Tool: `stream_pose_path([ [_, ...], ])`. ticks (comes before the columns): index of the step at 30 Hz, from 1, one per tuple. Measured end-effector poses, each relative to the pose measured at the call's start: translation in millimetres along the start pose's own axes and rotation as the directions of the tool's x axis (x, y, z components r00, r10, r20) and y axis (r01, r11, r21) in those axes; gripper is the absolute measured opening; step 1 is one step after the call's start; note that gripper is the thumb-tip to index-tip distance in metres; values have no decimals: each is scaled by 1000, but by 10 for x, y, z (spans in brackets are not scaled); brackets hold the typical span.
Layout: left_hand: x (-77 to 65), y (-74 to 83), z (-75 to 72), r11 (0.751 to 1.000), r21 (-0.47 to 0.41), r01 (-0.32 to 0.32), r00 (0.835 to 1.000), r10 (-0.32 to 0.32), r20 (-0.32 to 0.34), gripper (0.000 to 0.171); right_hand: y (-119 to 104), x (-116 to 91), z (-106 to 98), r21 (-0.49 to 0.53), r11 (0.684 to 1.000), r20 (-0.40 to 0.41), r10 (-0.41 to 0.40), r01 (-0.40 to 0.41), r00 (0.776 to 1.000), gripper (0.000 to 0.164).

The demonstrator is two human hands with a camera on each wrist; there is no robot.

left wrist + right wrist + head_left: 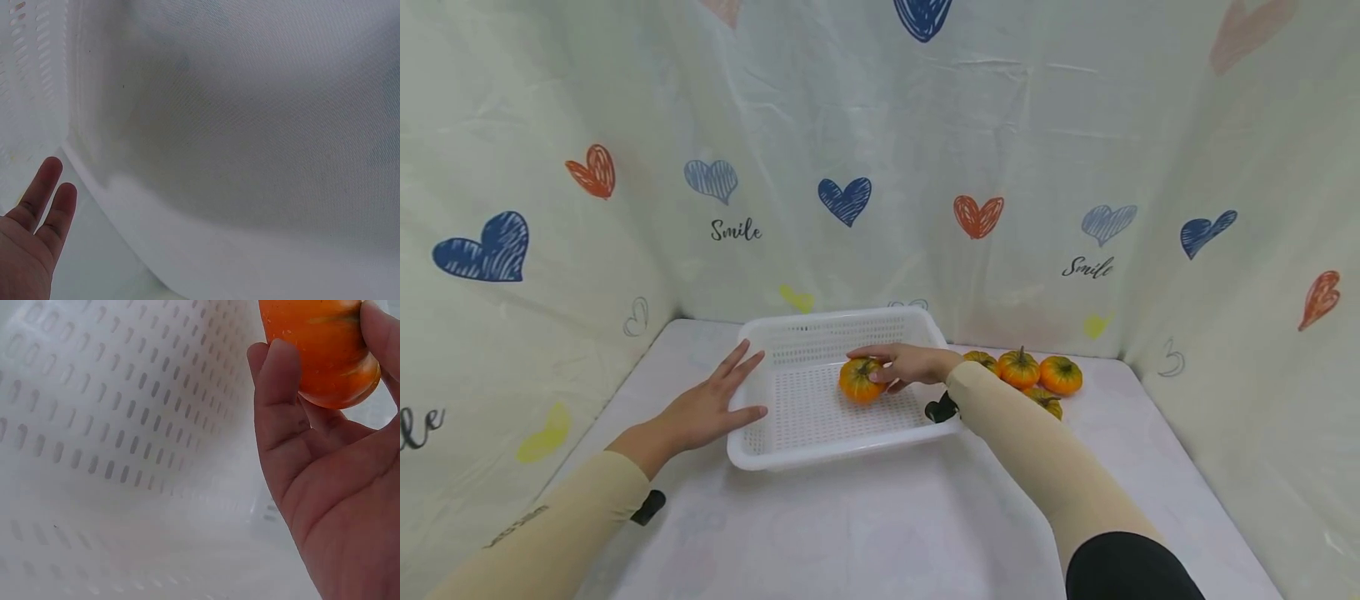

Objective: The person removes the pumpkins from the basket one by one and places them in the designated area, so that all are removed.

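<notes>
My right hand [917, 367] grips a small orange pumpkin [859, 382] inside a white perforated basket [842, 454]. In the right wrist view, thumb and fingers curl round the pumpkin [325, 356], with the slotted basket wall [119, 425] beside it. At the basket's left end, my left hand [715, 408] has its fingers spread, fingertips right at the rim. Two straight fingers of the left hand [37, 231] show near the basket's outer side in the left wrist view.
Several small orange and green pumpkins [1018, 368] lie to the right of the basket, partly hidden behind the right sleeve [1037, 450]. A white cloth covers the table [850, 533]. Heart-printed sheeting [910, 267] hangs at the back and both sides.
</notes>
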State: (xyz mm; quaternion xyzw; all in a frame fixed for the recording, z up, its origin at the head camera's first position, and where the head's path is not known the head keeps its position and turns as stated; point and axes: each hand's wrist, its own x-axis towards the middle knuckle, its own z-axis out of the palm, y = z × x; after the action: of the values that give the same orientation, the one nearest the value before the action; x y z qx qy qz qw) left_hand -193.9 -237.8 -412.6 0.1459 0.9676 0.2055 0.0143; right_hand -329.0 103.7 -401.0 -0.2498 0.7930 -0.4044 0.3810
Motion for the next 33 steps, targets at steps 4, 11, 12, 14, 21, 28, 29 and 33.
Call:
stream_pose_path([
  [4, -8, -2, -2, 1000, 2, 4, 1000, -4, 5, 85, -11, -24, -8, 30, 1000, -3, -8, 8, 1000, 56],
  [11, 3, -4, 6, 1000, 11, 12, 1000, -12, 2, 85, 3, -33, -45, 75, 997, -16, -25, 26, 1000, 56],
  [12, 5, -7, 9, 1000, 10, 12, 1000, -12, 1, 85, 4, -34, -48, 76, 997, -14, -24, 25, 1000, 56],
  [14, 10, -12, 15, 1000, 11, 11, 1000, -11, 1, 85, 6, -37, -51, 79, 997, -13, -21, 22, 1000, 57],
  [21, 16, -13, 16, 1000, 18, 10, 1000, -10, 2, 85, -8, -68, -61, 71, 997, -28, -13, 15, 1000, 57],
  [28, 14, 5, 5, 1000, 25, 15, 1000, -15, 6, 87, -14, -100, -100, 74, 997, -57, -24, 28, 998, 56],
  [29, 15, 5, 5, 1000, 27, 16, 1000, -16, 5, 88, -18, -111, -103, 74, 997, -60, -28, 32, 998, 57],
  [33, 14, 7, 7, 1000, 26, 19, 1000, -19, 6, 88, -38, -176, -114, 67, 997, -73, -34, 39, 997, 57],
])
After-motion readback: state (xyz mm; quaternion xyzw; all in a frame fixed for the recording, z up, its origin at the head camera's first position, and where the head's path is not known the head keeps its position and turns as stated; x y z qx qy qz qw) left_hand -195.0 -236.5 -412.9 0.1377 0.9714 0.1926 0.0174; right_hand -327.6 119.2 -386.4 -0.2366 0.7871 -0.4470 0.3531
